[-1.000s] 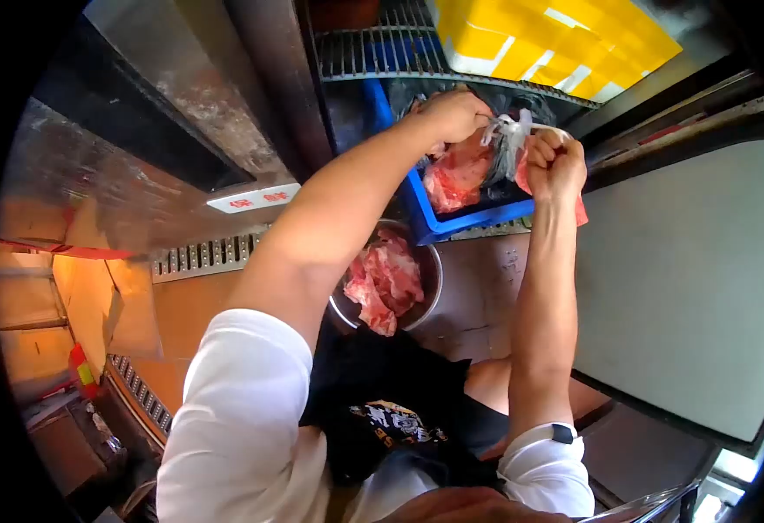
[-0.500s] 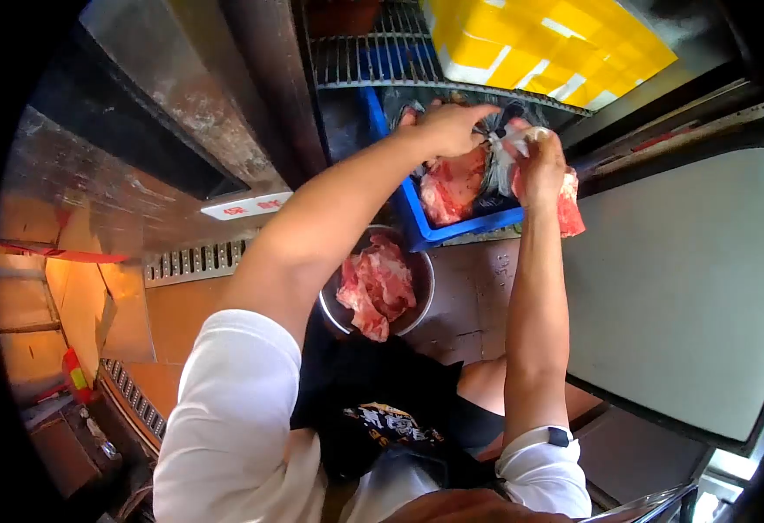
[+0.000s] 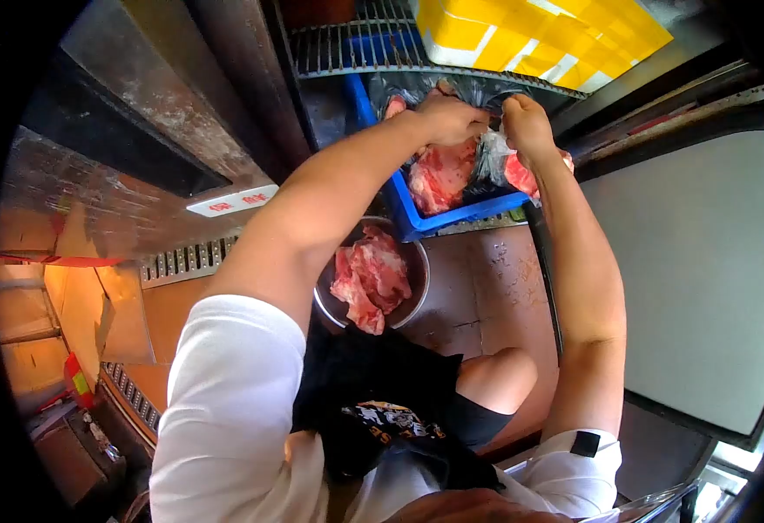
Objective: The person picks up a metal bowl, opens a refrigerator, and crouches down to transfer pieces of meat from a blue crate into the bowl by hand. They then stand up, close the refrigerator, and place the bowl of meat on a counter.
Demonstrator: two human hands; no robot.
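Observation:
A blue crate [image 3: 465, 213] holds raw meat [image 3: 441, 178] and plastic bags, below a wire shelf. Over the crate's back part, my left hand [image 3: 453, 118] has its fingers pressed together, on dark plastic as far as shows. Close to its right, my right hand [image 3: 527, 127] is closed in a pinch; what its fingertips grip is too small to name. Clear plastic [image 3: 491, 157] hangs below the hands. Another red piece of meat [image 3: 520, 175] lies at the crate's right side, partly behind my right wrist. More meat [image 3: 371, 277] fills a round metal bowl [image 3: 424, 295] on the floor.
A yellow and white box [image 3: 539, 39] stands on the wire shelf [image 3: 360, 52] above the crate. The open cabinet door [image 3: 678, 279] is at the right. A steel panel with a white label [image 3: 232, 201] rises at the left. Below lies a tiled floor [image 3: 504, 288].
My right hand has moved up and left from the meat, close to my left hand, and its elbow has swung right. The meat at the right sits lower in the crate. The view has shifted slightly.

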